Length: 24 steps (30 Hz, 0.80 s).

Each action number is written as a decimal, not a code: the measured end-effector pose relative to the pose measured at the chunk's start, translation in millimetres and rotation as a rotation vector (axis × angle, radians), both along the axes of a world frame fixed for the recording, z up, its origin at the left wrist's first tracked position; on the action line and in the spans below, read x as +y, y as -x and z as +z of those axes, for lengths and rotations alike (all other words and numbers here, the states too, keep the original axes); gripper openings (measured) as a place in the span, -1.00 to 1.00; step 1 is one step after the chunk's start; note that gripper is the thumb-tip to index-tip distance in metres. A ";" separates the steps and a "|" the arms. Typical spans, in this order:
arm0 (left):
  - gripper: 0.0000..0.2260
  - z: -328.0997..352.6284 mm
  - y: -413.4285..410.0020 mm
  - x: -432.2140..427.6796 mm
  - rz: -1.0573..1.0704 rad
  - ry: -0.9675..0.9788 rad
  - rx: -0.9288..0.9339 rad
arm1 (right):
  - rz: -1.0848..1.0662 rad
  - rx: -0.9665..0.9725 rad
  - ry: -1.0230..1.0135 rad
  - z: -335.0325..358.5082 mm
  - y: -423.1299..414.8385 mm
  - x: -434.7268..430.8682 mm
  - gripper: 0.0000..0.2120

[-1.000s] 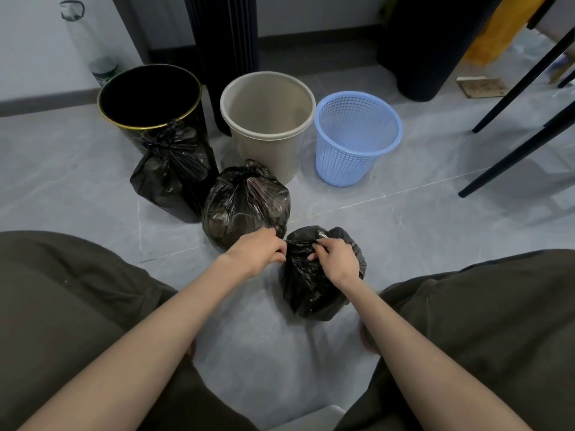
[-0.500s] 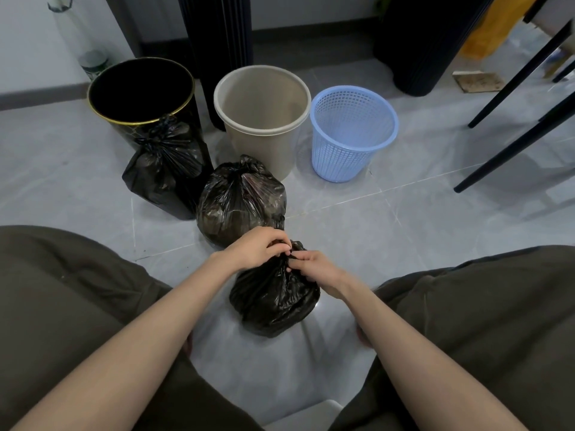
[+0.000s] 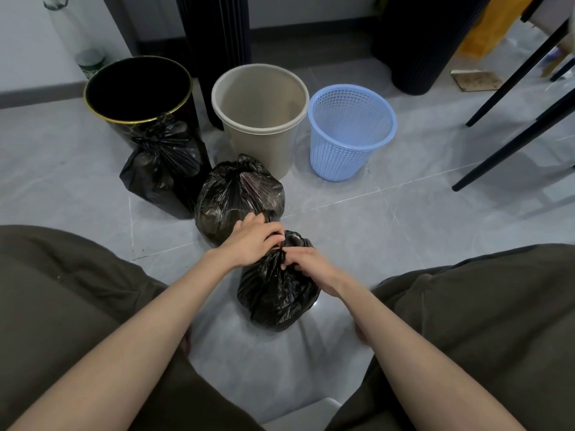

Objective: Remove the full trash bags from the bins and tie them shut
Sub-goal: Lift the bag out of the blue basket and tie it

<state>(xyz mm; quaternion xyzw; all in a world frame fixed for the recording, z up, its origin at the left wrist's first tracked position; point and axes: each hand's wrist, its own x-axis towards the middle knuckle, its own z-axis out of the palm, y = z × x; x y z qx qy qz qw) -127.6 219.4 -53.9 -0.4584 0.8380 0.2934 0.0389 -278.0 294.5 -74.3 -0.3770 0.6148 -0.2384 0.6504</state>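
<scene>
A small black trash bag [image 3: 275,295] stands on the grey floor between my knees. My left hand [image 3: 253,241] and my right hand [image 3: 306,259] both pinch the gathered plastic at its neck, fingers curled and nearly touching. Two more black bags stand behind it, knotted at the top: one [image 3: 236,194] just beyond my left hand, the other [image 3: 161,164] leaning against the black bin [image 3: 138,91] with the gold rim. A beige bin [image 3: 259,98] and a blue mesh basket [image 3: 351,132] stand in a row to the right, with no bag inside.
Black chair legs [image 3: 510,132] slant across the floor at the right. A dark ribbed column [image 3: 214,35] rises behind the bins, another dark object [image 3: 417,42] at the back right. A clear bottle [image 3: 77,42] stands by the wall at left. My dark-trousered knees flank the bag.
The bag's open mouth has been drawn into a tight neck. My hands came together at its top, and the bag now sits narrower and slightly more to the left.
</scene>
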 end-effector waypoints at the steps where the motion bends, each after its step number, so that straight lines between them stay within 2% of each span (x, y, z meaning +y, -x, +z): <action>1: -0.80 -2.3 -0.9 -0.5 0.016 0.000 0.002 | 0.015 -0.003 0.006 -0.4 0.7 0.0 -0.82; 3: -0.87 -10.1 -3.0 -1.6 0.084 -0.068 0.112 | -0.003 -0.012 0.005 -4.7 2.0 0.0 -0.79; 5: -0.90 -17.6 -6.8 -0.2 0.229 -0.218 0.306 | -0.066 -0.001 0.018 -6.1 2.9 0.1 -0.72; 7: -0.75 -26.9 -12.7 2.9 0.303 -0.343 0.396 | -0.110 -0.004 0.024 -5.0 2.8 0.1 -0.70; 9: -0.48 -31.2 -13.2 11.0 0.269 -0.512 0.393 | -0.153 -0.005 0.003 -0.4 0.7 -0.8 -0.71; 11: -0.32 -36.5 -8.2 19.3 0.225 -0.675 0.398 | -0.183 -0.030 -0.030 0.2 0.8 -2.6 -0.70; 12: -0.32 -40.3 -4.5 21.6 0.200 -0.675 0.386 | -0.202 -0.056 -0.045 0.9 1.6 -3.7 -0.69; 17: -0.54 -55.1 -0.4 26.4 0.118 -0.252 0.078 | -0.200 -0.129 -0.092 -1.2 5.5 -4.6 -0.73; 20: -0.74 -54.7 -2.2 27.6 0.074 -0.089 0.033 | -0.156 -0.096 -0.104 -3.3 8.3 -5.5 -0.74; 22: -0.77 -53.9 -3.6 25.6 0.059 -0.085 0.034 | -0.052 0.001 -0.063 2.7 13.7 -6.3 -0.69; 24: -0.78 -53.9 -5.9 22.4 0.041 -0.106 0.045 | 0.093 0.203 0.006 8.1 22.1 -7.5 -0.65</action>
